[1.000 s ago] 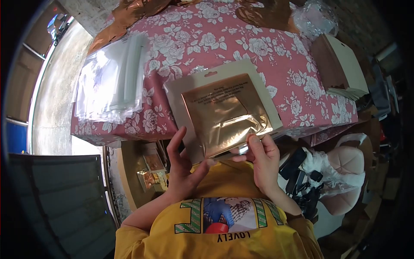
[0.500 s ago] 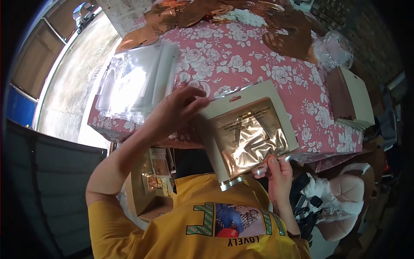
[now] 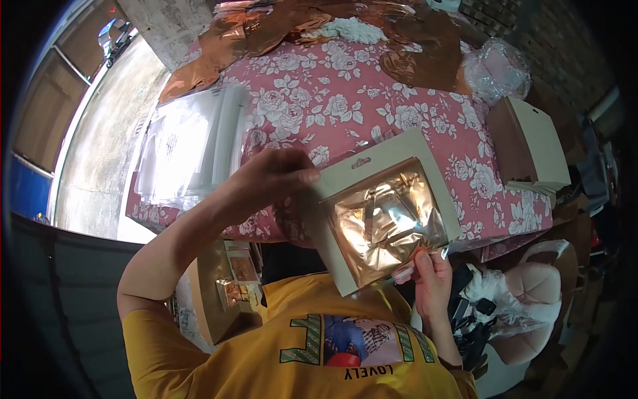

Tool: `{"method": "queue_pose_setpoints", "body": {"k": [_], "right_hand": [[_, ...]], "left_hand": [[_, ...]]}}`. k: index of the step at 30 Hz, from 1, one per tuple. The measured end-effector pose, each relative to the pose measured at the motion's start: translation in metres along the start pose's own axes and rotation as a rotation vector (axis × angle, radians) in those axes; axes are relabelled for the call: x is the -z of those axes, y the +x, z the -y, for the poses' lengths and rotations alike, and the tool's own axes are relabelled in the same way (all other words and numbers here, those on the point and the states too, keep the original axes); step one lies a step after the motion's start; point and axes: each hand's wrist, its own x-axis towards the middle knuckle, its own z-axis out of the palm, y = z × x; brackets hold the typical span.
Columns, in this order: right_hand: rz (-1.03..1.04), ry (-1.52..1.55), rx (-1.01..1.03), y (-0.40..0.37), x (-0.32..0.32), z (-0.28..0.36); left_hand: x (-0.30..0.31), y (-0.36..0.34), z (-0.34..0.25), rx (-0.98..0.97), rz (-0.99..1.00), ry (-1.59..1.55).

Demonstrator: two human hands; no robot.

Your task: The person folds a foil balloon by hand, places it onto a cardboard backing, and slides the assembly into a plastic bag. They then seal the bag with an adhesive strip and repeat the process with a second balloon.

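A cream backing card (image 3: 428, 159) with a hang hole carries a folded, shiny copper-gold foil piece (image 3: 389, 223), and what looks like clear film shows at its edges. The card is held tilted in front of my yellow shirt, over the table's near edge. My left hand (image 3: 289, 169) is closed at the card's upper left edge, thumb showing and the other fingers partly hidden. At the lower right corner, my right hand (image 3: 432, 276) pinches the card between thumb and fingers. Left of my left hand lies a stack of clear plastic bags (image 3: 189, 143).
A pink floral cloth covers the table (image 3: 345, 100). Copper foil sheets (image 3: 266, 30) and a white stringy heap (image 3: 349, 30) lie at the far side. Blank cards (image 3: 531, 143) stand stacked at right. A cardboard box (image 3: 212, 296) with packs sits below left; a wrapped pinkish seat (image 3: 531, 306) is at lower right.
My left hand's fingers have curled in at the card's edge. The card has turned slightly, and the foil's dark print no longer shows clearly. The whole view has shifted a little.
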Motion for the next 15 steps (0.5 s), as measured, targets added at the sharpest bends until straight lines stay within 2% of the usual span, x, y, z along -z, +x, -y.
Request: {"method": "queue_pose_setpoints", "body": {"k": [4, 6, 10, 12, 14, 15], "right_hand": [[0.053, -0.022, 0.019, -0.002, 0.006, 0.0], [0.012, -0.027, 0.043, -0.001, 0.004, 0.003], [-0.017, -0.017, -0.001, -0.001, 0.005, 0.003], [-0.032, -0.004, -0.033, -0.002, 0.004, 0.008], [-0.014, -0.006, -0.03, -0.002, 0.006, 0.008], [-0.008, -0.029, -0.02, -0.002, 0.007, 0.006]], "left_hand": [[-0.001, -0.002, -0.008, 0.021, -0.062, 0.125], [0.0, -0.001, -0.014, 0.14, -0.034, 0.088], [0.001, 0.001, -0.014, 0.078, 0.007, 0.126], [0.004, 0.008, -0.028, 0.136, -0.004, 0.289], [0.005, 0.028, -0.006, -0.234, -0.025, 0.29], [0.008, 0.034, -0.017, -0.089, 0.098, 0.214]]}}
